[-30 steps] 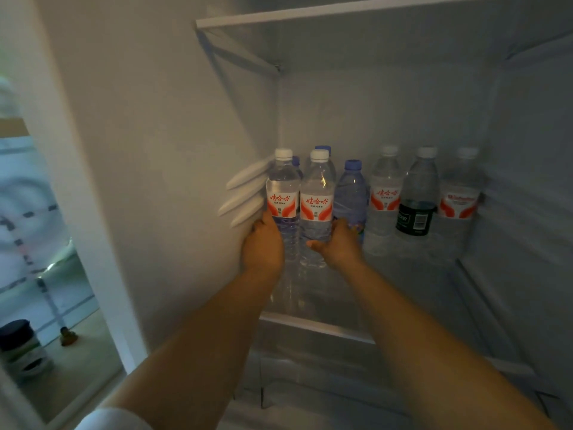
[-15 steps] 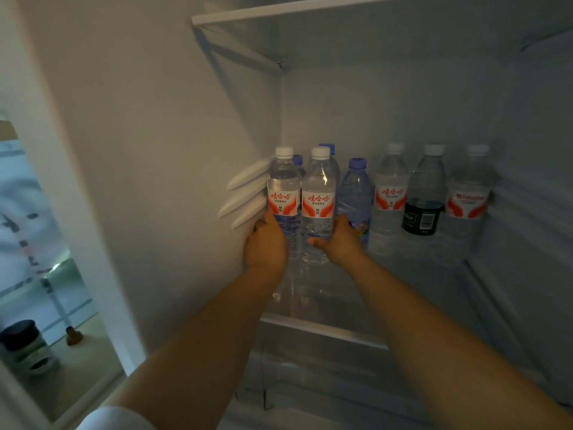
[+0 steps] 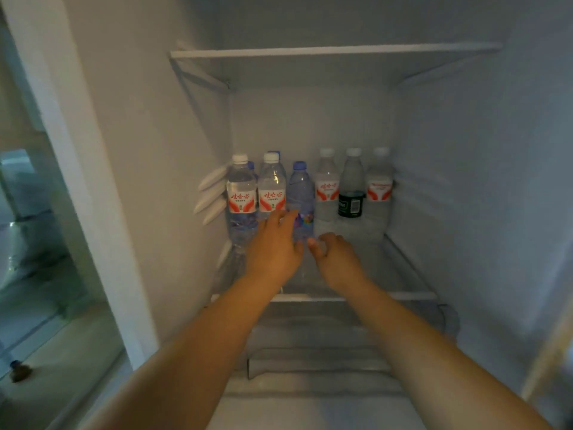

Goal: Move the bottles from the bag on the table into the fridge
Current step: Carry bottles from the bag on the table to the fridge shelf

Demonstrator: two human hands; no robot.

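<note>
Several water bottles stand upright on the fridge's glass shelf [image 3: 403, 268]. Two red-labelled bottles [image 3: 242, 193] [image 3: 272, 190] stand at the left front, with blue-capped ones partly hidden behind them. A blue bottle [image 3: 300, 193] stands beside them, and at the back right are two red-labelled bottles [image 3: 326, 184] [image 3: 379, 184] with a black-labelled one [image 3: 351, 187] between. My left hand [image 3: 274, 246] hovers in front of the second red-labelled bottle, fingers relaxed, holding nothing. My right hand [image 3: 335, 256] is lower, just in front of the blue bottle, fingers loosely curled and empty.
An upper shelf [image 3: 335, 52] spans the fridge above the bottles. White ribs [image 3: 214, 193] stick out of the left wall. A clear drawer [image 3: 310, 346] sits under the glass shelf. The fridge frame [image 3: 77, 169] stands at left, with floor beyond it.
Both hands have let go of the two left red-labelled bottles and pulled back toward me. The camera has drawn back from the shelf.
</note>
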